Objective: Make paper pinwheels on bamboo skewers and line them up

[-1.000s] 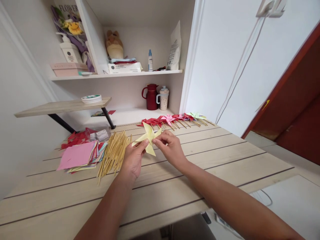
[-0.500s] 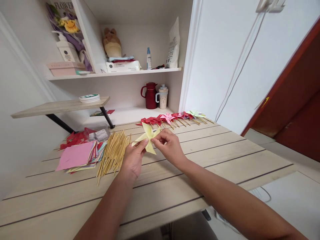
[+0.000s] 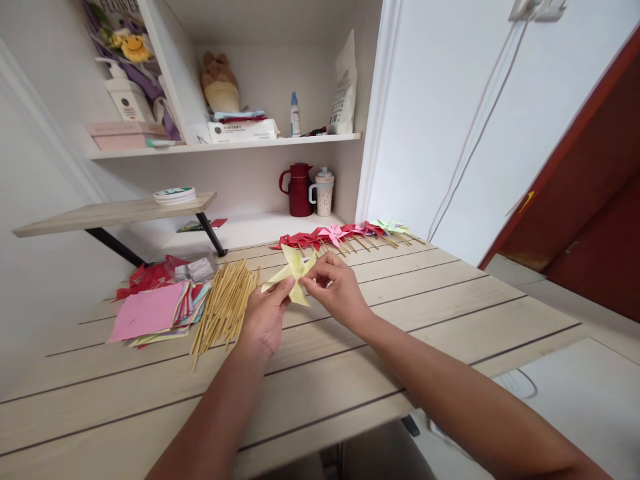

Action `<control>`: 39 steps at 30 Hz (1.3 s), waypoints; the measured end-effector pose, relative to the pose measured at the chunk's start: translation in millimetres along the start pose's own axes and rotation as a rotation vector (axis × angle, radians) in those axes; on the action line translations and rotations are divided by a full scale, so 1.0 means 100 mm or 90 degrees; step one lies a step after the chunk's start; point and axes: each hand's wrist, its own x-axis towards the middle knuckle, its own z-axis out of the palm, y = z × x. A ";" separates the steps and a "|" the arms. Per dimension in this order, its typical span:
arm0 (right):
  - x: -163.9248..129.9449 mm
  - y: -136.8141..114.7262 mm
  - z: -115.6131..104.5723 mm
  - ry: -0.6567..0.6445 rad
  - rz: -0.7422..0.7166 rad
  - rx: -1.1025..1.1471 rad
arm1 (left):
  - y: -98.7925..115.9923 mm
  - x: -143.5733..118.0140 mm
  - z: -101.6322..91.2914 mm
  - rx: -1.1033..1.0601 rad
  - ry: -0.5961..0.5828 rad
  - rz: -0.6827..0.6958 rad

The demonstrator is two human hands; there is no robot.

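A pale yellow paper pinwheel [image 3: 293, 270] is held just above the wooden table [image 3: 400, 300], near its middle. My left hand [image 3: 264, 317] pinches the pinwheel's lower left edge. My right hand [image 3: 336, 288] pinches it at the centre from the right. A pile of thin wooden sticks [image 3: 223, 308] lies just left of my left hand. Further left sits a stack of coloured paper squares [image 3: 150, 312], pink on top.
A row of finished pinwheels on sticks [image 3: 345, 235], red, pink and green, lies along the table's far edge. A red jug [image 3: 299, 190] and a mug [image 3: 323, 193] stand in the alcove behind. A small raised shelf [image 3: 115, 212] juts out at left. A red door [image 3: 590, 200] stands at right.
Both hands and the yellow pinwheel stay together with hardly any shift over the table. The view has tilted slightly.
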 end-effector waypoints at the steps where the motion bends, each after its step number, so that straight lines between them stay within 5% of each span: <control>1: 0.00 0.00 0.00 -0.001 0.000 0.002 | 0.00 0.00 0.00 0.000 0.000 0.001; 29: 0.01 0.07 -0.01 -0.023 0.012 -0.020 | -0.06 0.02 0.02 0.084 0.073 0.061; 39: 0.12 0.06 -0.17 0.088 -0.015 -0.054 | -0.04 -0.01 0.04 0.151 0.113 0.113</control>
